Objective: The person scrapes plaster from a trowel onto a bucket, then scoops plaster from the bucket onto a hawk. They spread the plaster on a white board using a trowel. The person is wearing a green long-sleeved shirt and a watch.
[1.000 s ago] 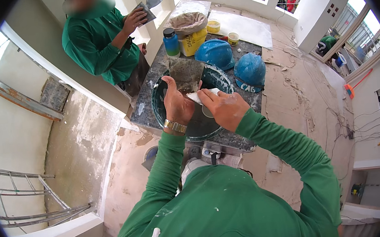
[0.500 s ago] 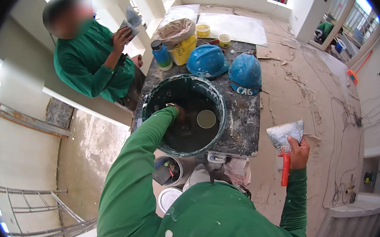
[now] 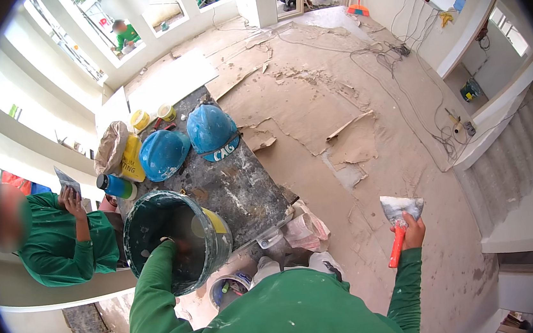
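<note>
My left arm reaches down into a large dark green bucket [image 3: 133, 234] with a whitened rim. My left hand [image 3: 176, 244] is low inside, sunk in murky liquid, so its fingers and anything in them are hidden. Beside it in the bucket a pale round shape [image 3: 199, 225] shows faintly. Out to the right, over the floor, my right hand [image 3: 415, 232] is closed around the red handle of a wide putty knife [image 3: 402, 207]. The knife's metal blade points away from me and is smeared with white.
The bucket stands on a stained dark tabletop [image 3: 254, 200]. Two blue hard hats [image 3: 164, 154], a blue-green bottle [image 3: 116, 187], a yellow bag [image 3: 131, 159] and small tubs [image 3: 140, 119] stand beyond it. A co-worker [image 3: 61, 234] at left holds a flat blade [image 3: 67, 179]. Cables [image 3: 391, 58] cross the floor.
My view has swung to the right, so the table and bucket appear farther left. My left hand remains in the bucket, and the putty knife stays in my right hand.
</note>
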### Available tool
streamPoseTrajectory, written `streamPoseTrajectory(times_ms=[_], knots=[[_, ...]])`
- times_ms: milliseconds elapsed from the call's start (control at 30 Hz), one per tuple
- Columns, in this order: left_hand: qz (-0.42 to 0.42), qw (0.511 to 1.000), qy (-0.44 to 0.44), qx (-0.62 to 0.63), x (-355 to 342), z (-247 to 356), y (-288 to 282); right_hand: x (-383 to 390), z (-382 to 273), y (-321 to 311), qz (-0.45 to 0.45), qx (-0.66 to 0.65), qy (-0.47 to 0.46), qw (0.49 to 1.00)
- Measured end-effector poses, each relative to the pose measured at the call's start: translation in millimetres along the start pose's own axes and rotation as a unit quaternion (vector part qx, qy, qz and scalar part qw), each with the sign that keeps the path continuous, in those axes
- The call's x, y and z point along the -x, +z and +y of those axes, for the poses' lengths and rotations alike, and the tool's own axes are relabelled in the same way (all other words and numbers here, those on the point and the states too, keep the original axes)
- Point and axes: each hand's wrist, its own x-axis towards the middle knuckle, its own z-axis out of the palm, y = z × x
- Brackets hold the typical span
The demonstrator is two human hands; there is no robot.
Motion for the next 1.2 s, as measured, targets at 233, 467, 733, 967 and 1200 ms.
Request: streamPoseTrajectory(times_ms=[233, 467, 733, 967, 1200], knots=[[0.021, 0.995, 0.065, 0.075, -6.6, 50.3, 26.3, -39.9, 36.5, -6.5, 0.026, -0.015, 0.035, 0.999], [0.122, 0.991, -0.010, -0.061, 68.5, 52.6, -26.7, -74.8, 31.9, 14.4, -0.075, 0.082, 0.041, 0.993], [0.501, 0.808, 0.009, 0.312, 184.2, 62.3, 53.5, -89.4, -30.5, 202.9, -0.253, 0.095, 0.081, 0.959], [0.633, 0.661, 0.077, 0.394, 205.8, 101.6, 116.7, 152.6, -10.5, 429.1, -0.668, 0.193, 0.025, 0.718], [0.717, 0.545, 0.115, 0.418, 225.0, 95.5, 113.2, 291.9, 191.7, 543.3, -0.775, 0.551, -0.154, 0.268]])
